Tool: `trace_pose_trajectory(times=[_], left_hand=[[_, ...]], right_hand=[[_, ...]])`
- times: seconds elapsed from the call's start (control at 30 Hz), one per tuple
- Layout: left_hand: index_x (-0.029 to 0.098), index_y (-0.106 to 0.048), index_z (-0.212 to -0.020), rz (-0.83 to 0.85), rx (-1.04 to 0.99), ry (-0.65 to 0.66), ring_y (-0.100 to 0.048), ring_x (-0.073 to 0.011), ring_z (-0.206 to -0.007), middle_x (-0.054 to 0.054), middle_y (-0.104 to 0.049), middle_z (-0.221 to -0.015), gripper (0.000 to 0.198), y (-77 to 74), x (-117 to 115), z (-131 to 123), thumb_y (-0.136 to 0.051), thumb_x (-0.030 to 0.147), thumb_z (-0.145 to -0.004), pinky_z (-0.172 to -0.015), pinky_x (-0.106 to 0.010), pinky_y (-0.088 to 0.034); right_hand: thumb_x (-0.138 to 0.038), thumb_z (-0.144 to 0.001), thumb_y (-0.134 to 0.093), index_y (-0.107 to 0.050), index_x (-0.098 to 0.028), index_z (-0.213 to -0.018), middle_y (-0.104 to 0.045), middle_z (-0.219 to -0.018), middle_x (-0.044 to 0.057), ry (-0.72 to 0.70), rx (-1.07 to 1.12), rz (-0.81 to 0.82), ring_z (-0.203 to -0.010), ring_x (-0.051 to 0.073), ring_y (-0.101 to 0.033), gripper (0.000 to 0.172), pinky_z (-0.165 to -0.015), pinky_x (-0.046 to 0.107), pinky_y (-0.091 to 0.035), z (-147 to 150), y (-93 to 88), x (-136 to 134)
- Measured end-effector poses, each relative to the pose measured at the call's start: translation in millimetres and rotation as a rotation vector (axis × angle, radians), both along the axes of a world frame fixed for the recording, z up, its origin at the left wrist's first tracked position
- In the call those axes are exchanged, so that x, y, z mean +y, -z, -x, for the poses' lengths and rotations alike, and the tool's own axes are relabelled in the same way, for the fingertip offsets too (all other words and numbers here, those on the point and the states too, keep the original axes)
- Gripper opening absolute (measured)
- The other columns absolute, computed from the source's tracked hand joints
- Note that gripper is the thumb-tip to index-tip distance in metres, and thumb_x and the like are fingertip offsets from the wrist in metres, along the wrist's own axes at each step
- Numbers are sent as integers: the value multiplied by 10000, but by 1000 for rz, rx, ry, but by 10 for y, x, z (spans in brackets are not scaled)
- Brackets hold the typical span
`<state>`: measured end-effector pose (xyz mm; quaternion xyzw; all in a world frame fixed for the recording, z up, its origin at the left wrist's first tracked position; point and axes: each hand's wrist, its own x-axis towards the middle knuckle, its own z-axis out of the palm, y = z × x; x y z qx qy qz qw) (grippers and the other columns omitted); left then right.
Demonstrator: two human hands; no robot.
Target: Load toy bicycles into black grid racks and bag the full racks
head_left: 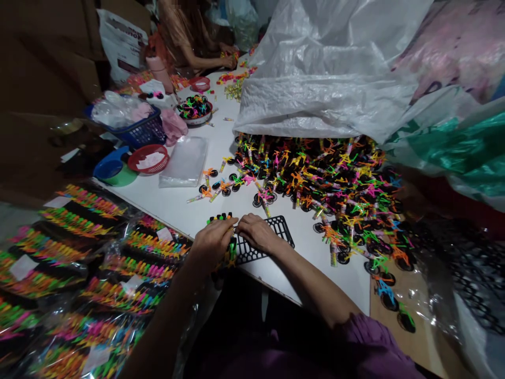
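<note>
**Black rack (284,226) worked on beside a big heap of toy bikes (300,179)**

Dark letters are printed on a white bag (122,45) at the back left, but they are blurred; one line seems to start with "LO". Green print is shown on a white sack (445,113) at the right, but it is cut up by folds. Small white slips (97,358) are seen on the clear packs of toys (145,273) at the lower left; their writing is too small to be read. More slips are held in a red basket (162,164).

The heap is spread over a white table (221,134), partly under a big pale sack (323,100). Clear flat bags (183,163) are laid near the red basket. Brown boxes (59,52) are seen in the dim room, and small bright things are handled by another person (193,39) at the far end.

The rack is placed at the near edge of the table. Its top side is partly covered by the right hand (258,232), with fingers bent. Bright toys (232,252) at its left end are covered by the left hand (216,239). Whether anything is gripped by either hand cannot be told.
</note>
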<state>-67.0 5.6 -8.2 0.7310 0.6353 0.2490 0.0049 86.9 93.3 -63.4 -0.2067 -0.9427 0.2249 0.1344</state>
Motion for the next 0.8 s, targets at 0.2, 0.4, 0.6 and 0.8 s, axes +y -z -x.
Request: trace_pose_trajectory(times=[0.2, 0.4, 0.6, 0.8], left_hand=[[188, -611, -1041, 27, -20, -2, -631, -175, -909, -58, -686, -990, 262, -15, -7, -2, -418, 230, -869, -851, -295, -482], [180, -609, -1042, 22, -40, 9, -627, -175, -910, -59, -684, -988, 260, -27, -25, -5, -423, 232, -867, -841, -288, -482], [177, -599, -1054, 2, -36, 33, -621, -178, -894, -62, -679, -967, 264, -17, -22, -9, -407, 220, -877, -819, -290, -476], [177, -590, -1029, -51, -7, 85, -605, -176, -888, -57, -671, -946, 234, -35, -33, -14, -416, 184, -873, -814, -303, -460]], right_hand=[[-253, -868, -505, -597, -173, -883, -571, -878, 45, 101, 135, 158, -874, 162, -480, 122, -800, 284, -350, 24, 103, -13], [-161, -796, -529, -615, -162, -814, -569, -808, 36, 194, 29, 229, -799, 155, -504, 88, -732, 260, -367, 108, 10, 34], [-154, -768, -532, -622, -153, -773, -551, -790, 31, 240, -62, 335, -707, 136, -504, 91, -647, 244, -360, 144, -52, 192], [-185, -841, -489, -594, -153, -837, -557, -851, 40, 288, 123, 278, -803, 128, -522, 110, -730, 230, -389, 3, -118, 65]])
